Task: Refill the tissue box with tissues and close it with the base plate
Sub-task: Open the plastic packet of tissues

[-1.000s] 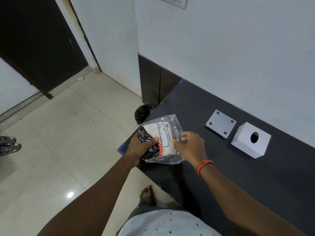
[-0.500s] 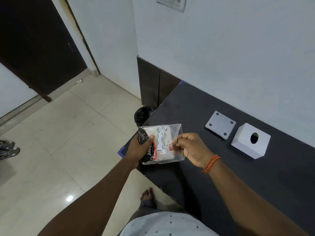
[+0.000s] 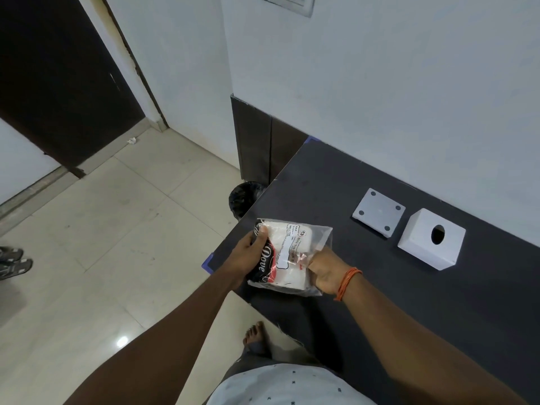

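We look down from head height at a dark table (image 3: 365, 176) that fills the lower right of the view, with pale floor tiles to its left. Both of our bare hands hold a clear plastic pack of tissues (image 3: 287, 254) above the near left corner of the table.

Our left hand (image 3: 248, 255) sits at the pack's nine o'clock side, fingers wrapped around its dark printed end with the thumb pressed on top, so this hand is clamped on the pack. Our right hand (image 3: 325, 271) sits at the pack's four o'clock corner, fingers curled closed on the loose plastic there; an orange thread band (image 3: 347, 283) circles that wrist. The white tissues show through the plastic between the two hands.

The white tissue box (image 3: 429, 242) stands on the table at about two o'clock from the right hand, well apart from it, with a round hole facing up and toward us. The flat white base plate (image 3: 378, 211) lies on the table just beside the box at its ten o'clock side, four dark dots at its corners. Neither is touched.

A black bin (image 3: 244, 197) stands on the floor at the table's far left edge, at twelve o'clock from the left hand. A sandal (image 3: 13, 263) lies at the far left edge of the view.
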